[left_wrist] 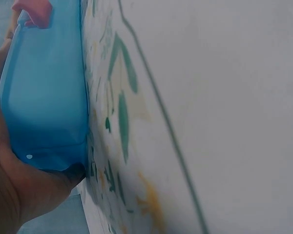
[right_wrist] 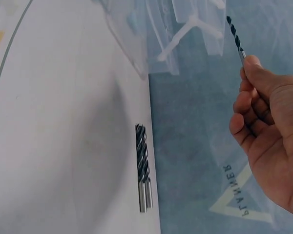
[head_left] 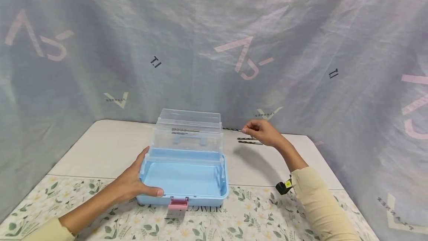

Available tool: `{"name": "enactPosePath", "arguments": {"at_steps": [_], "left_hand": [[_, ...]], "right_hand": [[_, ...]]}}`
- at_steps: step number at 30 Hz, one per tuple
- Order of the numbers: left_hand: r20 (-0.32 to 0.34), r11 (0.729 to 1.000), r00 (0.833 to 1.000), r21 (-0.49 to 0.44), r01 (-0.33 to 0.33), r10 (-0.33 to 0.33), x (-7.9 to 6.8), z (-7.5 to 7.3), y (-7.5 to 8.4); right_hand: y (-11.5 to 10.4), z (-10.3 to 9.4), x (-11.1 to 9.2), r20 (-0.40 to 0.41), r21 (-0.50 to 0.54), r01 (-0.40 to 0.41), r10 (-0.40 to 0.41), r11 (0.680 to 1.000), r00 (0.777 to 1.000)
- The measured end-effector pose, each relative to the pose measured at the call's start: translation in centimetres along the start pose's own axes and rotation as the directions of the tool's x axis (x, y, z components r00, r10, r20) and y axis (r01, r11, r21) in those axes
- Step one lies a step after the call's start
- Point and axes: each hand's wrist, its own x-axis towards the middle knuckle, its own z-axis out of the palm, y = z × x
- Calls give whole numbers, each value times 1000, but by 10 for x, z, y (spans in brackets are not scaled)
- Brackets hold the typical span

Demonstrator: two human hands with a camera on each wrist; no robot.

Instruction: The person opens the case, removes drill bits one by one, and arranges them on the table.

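A light-blue storage box (head_left: 184, 178) with a raised clear lid (head_left: 187, 124) and a pink latch (head_left: 178, 203) stands on the table. My left hand (head_left: 133, 181) grips its left front corner, thumb along the front rim and fingers at the left side. In the left wrist view the hand wraps the end of the blue box (left_wrist: 49, 87). Raised to the right of the lid, my right hand (head_left: 262, 131) pinches a drill bit (right_wrist: 236, 36) by its smooth shank, fluted end toward the lid. Below that hand, two drill bits (right_wrist: 143, 168) lie side by side on the table.
Several thin dark bits (head_left: 185, 131) show through the clear lid. A black and yellow device (head_left: 284, 186) is at my right wrist. Floral cloth (head_left: 250, 218) covers the near table; the far part is plain white (head_left: 110, 148). A grey printed curtain (head_left: 200, 47) hangs right behind.
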Motion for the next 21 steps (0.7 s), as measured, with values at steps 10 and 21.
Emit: {"name": "enactPosePath", "arguments": {"at_steps": [10, 21], "left_hand": [[9, 1000, 1000, -12, 1, -1, 0, 0, -1], [12, 1000, 1000, -19, 8, -8, 2, 0, -1]], "right_hand": [[26, -8, -16, 24, -11, -65, 65, 998, 998], [66, -4, -37, 75, -20, -186, 187, 982, 980]]}}
